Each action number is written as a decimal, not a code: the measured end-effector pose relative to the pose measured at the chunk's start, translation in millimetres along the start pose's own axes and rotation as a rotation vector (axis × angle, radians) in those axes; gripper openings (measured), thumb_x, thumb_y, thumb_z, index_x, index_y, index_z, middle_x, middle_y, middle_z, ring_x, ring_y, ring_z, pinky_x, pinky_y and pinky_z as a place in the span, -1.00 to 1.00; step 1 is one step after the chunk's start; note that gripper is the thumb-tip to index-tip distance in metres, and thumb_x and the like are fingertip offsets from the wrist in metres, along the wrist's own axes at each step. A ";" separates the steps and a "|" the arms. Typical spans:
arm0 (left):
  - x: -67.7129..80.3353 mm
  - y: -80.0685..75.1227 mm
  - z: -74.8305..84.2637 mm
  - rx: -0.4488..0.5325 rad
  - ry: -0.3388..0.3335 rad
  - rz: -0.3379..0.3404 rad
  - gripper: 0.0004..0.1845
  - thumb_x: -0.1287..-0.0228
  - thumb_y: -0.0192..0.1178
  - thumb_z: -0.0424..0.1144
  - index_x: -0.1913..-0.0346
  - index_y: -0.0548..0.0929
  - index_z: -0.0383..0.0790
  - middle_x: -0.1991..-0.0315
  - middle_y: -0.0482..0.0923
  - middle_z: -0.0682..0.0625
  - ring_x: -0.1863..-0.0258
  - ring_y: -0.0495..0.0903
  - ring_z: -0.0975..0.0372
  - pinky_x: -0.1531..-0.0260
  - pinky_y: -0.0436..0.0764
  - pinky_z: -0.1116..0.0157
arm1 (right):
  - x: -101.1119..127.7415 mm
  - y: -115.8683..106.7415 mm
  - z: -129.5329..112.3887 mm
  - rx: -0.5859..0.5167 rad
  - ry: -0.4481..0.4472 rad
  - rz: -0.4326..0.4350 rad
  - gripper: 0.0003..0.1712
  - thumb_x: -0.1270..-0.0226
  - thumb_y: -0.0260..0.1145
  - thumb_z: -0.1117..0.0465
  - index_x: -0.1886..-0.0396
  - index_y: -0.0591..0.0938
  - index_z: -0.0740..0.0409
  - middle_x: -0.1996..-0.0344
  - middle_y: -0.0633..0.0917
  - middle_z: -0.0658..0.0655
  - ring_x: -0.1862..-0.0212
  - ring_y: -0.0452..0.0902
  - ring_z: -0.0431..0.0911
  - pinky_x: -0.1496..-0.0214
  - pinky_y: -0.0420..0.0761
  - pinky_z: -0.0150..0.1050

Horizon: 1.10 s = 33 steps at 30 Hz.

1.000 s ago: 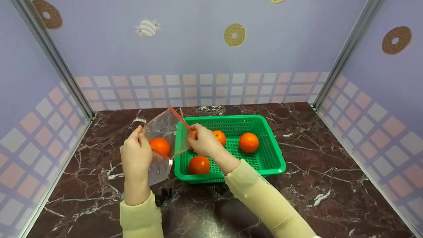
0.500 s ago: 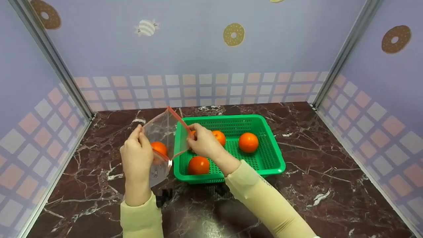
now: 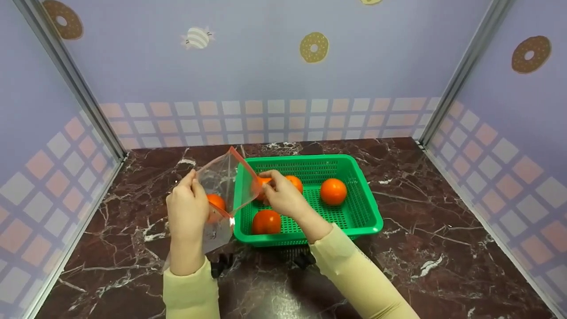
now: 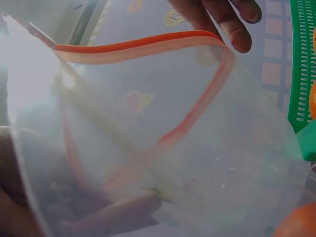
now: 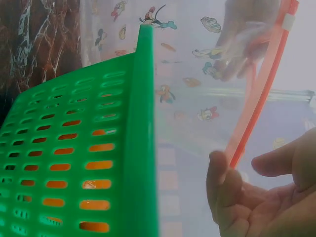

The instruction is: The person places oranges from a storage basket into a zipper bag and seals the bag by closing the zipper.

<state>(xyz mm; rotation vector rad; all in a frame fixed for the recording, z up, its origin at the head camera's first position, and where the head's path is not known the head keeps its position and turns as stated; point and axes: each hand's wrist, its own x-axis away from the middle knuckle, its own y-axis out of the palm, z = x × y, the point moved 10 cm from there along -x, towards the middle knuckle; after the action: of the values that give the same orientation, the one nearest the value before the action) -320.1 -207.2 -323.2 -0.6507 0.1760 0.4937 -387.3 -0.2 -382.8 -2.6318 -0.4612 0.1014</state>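
A clear plastic zip bag with a red seal strip (image 3: 221, 186) was held upright just left of a green perforated plastic basket (image 3: 354, 217), its mouth spread apart and one round orange fruit (image 3: 215, 203) inside it. The left hand (image 3: 188, 210) pinched the bag's left edge in its grip; the right hand (image 3: 283, 197) pinched the right edge over the basket's rim. Three more oranges (image 3: 333, 191) lay in the basket, which stood on the dark marble tabletop (image 3: 443, 239).
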 end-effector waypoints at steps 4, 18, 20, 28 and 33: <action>-0.4 0.6 -1.3 -0.011 -0.016 -0.017 -0.54 -0.60 -0.12 -0.33 -0.40 0.49 -0.43 -0.32 0.54 -0.34 0.27 0.65 -0.23 0.16 0.60 -0.06 | 0.5 -1.6 6.8 0.062 0.007 0.013 -0.60 -0.66 0.02 0.26 -0.38 0.47 0.12 -0.16 0.63 0.29 0.24 0.55 -0.01 0.25 0.53 -0.22; -1.1 0.2 -5.0 0.003 -0.039 -0.033 -0.53 -0.58 -0.12 -0.32 -0.41 0.50 -0.39 -0.33 0.53 -0.32 -0.09 0.65 -0.27 -0.09 0.58 -0.14 | -6.2 18.9 35.4 0.318 0.102 -0.084 -0.32 -0.42 0.41 0.09 -0.47 0.44 0.08 -0.44 0.48 0.31 -0.42 0.45 0.20 -0.40 0.50 0.17; -1.2 0.2 -4.7 0.004 -0.035 -0.032 -0.53 -0.58 -0.12 -0.32 -0.41 0.50 -0.40 -0.33 0.54 -0.32 -0.05 0.66 -0.28 -0.08 0.58 -0.14 | -6.8 20.5 38.5 0.340 0.121 -0.083 -0.29 -0.39 0.44 0.06 -0.47 0.43 0.06 -0.45 0.46 0.31 -0.45 0.41 0.22 -0.42 0.49 0.18; -2.3 0.0 -3.4 -0.009 -0.027 -0.028 -0.54 -0.58 -0.12 -0.32 -0.41 0.50 -0.38 -0.32 0.55 -0.31 0.40 0.57 -0.13 0.22 0.55 0.00 | -11.3 27.4 43.6 0.400 0.126 -0.109 -0.20 -0.28 0.53 0.04 -0.48 0.46 0.04 -0.43 0.49 0.29 -0.44 0.43 0.19 -0.44 0.49 0.11; -2.7 -0.6 -4.0 0.004 -0.026 -0.029 -0.54 -0.58 -0.12 -0.32 -0.40 0.51 -0.40 -0.32 0.55 -0.31 0.22 0.67 -0.17 0.07 0.61 -0.06 | -13.2 32.9 43.5 0.391 0.084 -0.139 -0.23 -0.24 0.56 0.10 -0.42 0.51 0.13 -0.36 0.57 0.27 -0.38 0.51 0.16 -0.43 0.51 0.07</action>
<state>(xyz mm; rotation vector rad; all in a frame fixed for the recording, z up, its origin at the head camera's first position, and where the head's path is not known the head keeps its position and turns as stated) -322.2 -211.2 -325.2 -0.6419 0.1430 0.4739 -396.2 -13.5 -436.6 -2.2070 -0.5339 0.0322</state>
